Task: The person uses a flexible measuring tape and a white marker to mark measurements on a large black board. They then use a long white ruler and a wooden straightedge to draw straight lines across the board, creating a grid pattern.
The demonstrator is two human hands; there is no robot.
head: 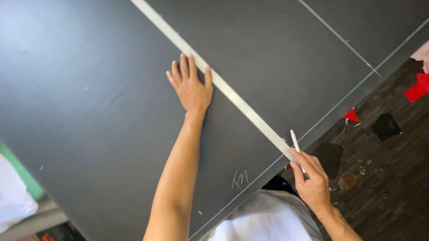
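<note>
Head view puts you over a wide sheet of dark grey fabric (pixel 95 120) spread flat on a table, matte and smooth, with a few pale specks and faint chalk lines running straight across its far part. Your left hand (pixel 191 85) lies flat on it, fingers spread and extended, grasping nothing; the fingertips press against the near side of a long, thin, pale straightedge (pixel 213 80). That straightedge runs diagonally from the top of the frame down toward the cloth's lower right edge, flat on the fabric and narrow as a strip. Your right hand (pixel 311 181) sits at its lower end, just past the cloth's border, fingers pinched around a slim white marking pencil (pixel 295 142) whose tip points up along the straightedge. A small chalk scribble (pixel 240 179) sits on the cloth near that border, between your two forearms.

To the left of your left hand the fabric is broad and bare, giving plenty of room. On the right the cloth ends in a straight diagonal edge, and beyond it lies dark wooden flooring (pixel 397 190) strewn with offcuts: black scraps (pixel 385 126), a small red triangle (pixel 351 115), and a crumpled red and pink pile (pixel 426 72) at the frame's far right. A green and white surface (pixel 7 189) shows at lower left.
</note>
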